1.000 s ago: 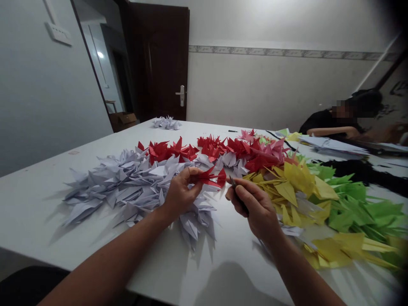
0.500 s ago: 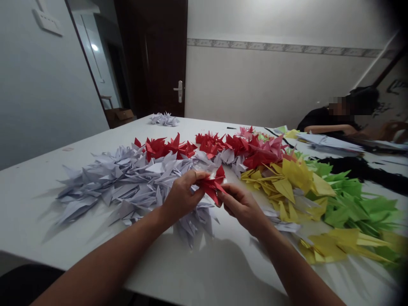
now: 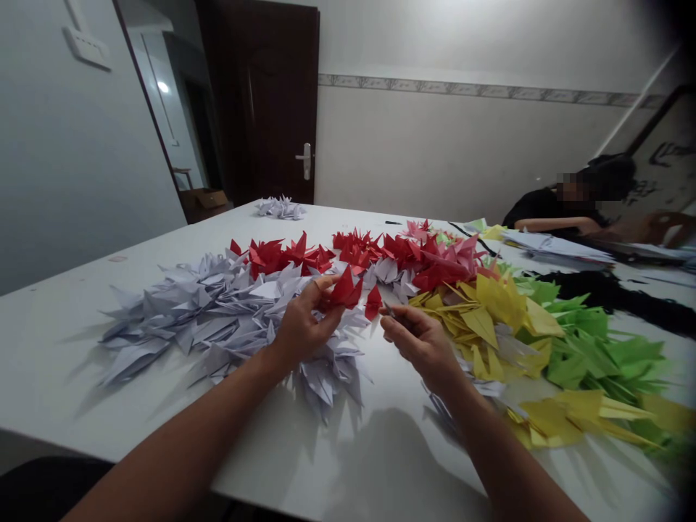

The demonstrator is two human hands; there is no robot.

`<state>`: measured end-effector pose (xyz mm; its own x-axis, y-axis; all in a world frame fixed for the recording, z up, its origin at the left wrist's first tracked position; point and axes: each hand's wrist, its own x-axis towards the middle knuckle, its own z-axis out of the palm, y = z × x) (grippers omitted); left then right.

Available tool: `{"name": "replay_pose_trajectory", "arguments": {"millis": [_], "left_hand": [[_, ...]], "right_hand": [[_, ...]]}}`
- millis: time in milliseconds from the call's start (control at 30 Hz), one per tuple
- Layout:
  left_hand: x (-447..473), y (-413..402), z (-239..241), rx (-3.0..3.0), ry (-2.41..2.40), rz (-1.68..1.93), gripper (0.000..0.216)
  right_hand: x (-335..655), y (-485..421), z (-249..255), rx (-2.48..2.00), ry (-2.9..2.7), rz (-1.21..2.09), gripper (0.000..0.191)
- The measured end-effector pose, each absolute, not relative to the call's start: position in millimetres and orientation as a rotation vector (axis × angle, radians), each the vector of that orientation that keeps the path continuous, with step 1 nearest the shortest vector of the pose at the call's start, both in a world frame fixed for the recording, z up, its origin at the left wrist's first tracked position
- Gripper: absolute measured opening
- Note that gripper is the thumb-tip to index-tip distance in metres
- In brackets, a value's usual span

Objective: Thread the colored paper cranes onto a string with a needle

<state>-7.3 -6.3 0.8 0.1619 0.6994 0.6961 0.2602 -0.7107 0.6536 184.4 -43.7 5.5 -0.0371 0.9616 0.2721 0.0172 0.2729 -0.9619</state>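
My left hand (image 3: 309, 319) is closed on a red folded paper crane (image 3: 344, 290), held up by its edge between thumb and fingers. My right hand (image 3: 418, 339) is pinched, a short way to the right of the crane. A thin dark tool (image 3: 388, 310) shows at its fingertips; its exact kind is unclear. Between the hands is another small red paper piece (image 3: 373, 303), apart from the right fingertips. Beneath and beside my left hand spreads a big heap of white paper cranes (image 3: 217, 312). Yellow paper cranes (image 3: 503, 304) lie to the right of my right hand.
Red cranes (image 3: 272, 254) and pink ones (image 3: 457, 254) lie farther back on the white table (image 3: 261, 464). Green cranes (image 3: 609, 348) and a black stringy bundle (image 3: 625, 297) are at right. A person (image 3: 544, 210) leans over the far right side, near stacked papers (image 3: 560, 243).
My hands have moved apart: the right has come off the red crane and drawn slightly right. The left has lifted the crane a little up and left. The view has tilted slightly.
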Motion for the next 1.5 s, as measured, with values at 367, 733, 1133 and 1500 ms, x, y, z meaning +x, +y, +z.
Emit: {"name": "replay_pose_trajectory", "arguments": {"millis": [367,733,1133,1500], "left_hand": [[3,-17,-6,2.335,0.742,1.44,0.029],[1,-14,-3,2.332,0.81,1.303,0.017],[-1,-20,-6,2.343,0.731,1.348,0.019],[1,-22,-8,2.359,0.643,1.39,0.021]], "right_hand": [[178,-41,-2,-0.999,-1.278,1.003,0.029],[182,-34,-7,-0.997,-0.899,1.029,0.039],[164,36,23,-1.142,-1.1,0.823,0.04],[202,32,-1,-1.459,-1.594,0.386,0.015]]}}
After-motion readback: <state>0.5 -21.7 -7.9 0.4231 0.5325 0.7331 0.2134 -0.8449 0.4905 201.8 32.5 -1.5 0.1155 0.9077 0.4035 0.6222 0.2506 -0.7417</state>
